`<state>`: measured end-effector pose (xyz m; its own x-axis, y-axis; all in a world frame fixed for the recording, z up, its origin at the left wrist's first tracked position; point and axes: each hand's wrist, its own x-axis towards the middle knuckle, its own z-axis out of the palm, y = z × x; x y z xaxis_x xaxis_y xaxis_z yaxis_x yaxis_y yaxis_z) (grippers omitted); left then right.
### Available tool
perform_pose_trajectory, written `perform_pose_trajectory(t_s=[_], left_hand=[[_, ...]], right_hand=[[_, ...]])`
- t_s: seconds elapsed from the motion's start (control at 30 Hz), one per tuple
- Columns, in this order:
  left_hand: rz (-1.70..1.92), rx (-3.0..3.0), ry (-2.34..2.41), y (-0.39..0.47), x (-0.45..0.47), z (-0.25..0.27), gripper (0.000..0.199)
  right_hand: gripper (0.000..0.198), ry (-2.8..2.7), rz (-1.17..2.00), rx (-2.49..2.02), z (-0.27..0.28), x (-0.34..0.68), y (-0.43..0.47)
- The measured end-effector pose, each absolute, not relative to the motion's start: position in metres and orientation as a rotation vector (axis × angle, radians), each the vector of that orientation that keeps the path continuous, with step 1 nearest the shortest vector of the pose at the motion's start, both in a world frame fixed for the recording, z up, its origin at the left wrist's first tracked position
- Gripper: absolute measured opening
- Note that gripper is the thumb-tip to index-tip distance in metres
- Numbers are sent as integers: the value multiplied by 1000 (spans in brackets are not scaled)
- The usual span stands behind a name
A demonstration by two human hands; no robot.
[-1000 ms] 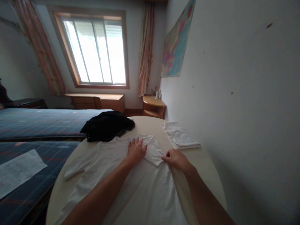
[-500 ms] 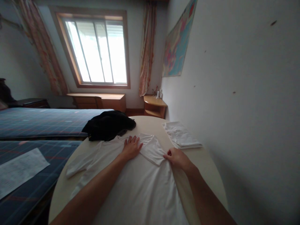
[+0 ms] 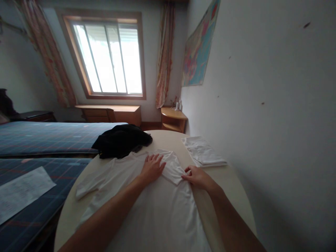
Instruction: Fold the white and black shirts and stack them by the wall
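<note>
T-shirt: white tee (image 3: 162, 213) spread on rnd table (image 3: 237, 199), under L hand & fwd of both wrists; body runs back twd wearer betw. forearms.
L hand (image 3: 153, 168): palm dn, fingers spread on tee's upper part, betw. collar & R-side sleeve (image 3: 172, 168); not clutching.
R hand (image 3: 197, 176): thumb + fingertips pinching outer edge of that sleeve; cloth lies L of grip.
Folded white cloth (image 3: 203, 151): just beyond R hand, apart.
Black garment (image 3: 122, 140): bunched, far L, by collar.
</note>
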<state>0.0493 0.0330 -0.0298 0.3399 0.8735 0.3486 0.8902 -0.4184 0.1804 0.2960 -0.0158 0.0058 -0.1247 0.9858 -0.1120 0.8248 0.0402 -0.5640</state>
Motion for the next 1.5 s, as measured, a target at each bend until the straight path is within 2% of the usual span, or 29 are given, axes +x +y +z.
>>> perform_pose_trajectory(t_s=[0.2, 0.47, 0.83, 1.2, 1.33, 1.5], left_hand=[[-578, -2634, -1731, 16, 63, -38, 50], [-1034, -2723, -1448, 8, 62, -20, 40], [-1290, -2714, -1585, 14, 52, -18, 38], [-1150, -2460, -1944, 19, 52, -25, 33], [-1135, -2481, -1862, 19, 50, -25, 27], [-1186, -2539, -1764, 20, 51, -26, 32]], right_hand=[[28, -2030, 622, -1857, 7, 288, -18], [25, -1977, 505, -1780, 37, 254, -38], [10, -2091, 556, -1552, 35, 210, -57], [17, -2248, 615, -1477, 25, 197, -63], [13, -2291, 485, -1596, 26, 200, -65], [15, -2290, 424, -1651, 29, 200, -67]])
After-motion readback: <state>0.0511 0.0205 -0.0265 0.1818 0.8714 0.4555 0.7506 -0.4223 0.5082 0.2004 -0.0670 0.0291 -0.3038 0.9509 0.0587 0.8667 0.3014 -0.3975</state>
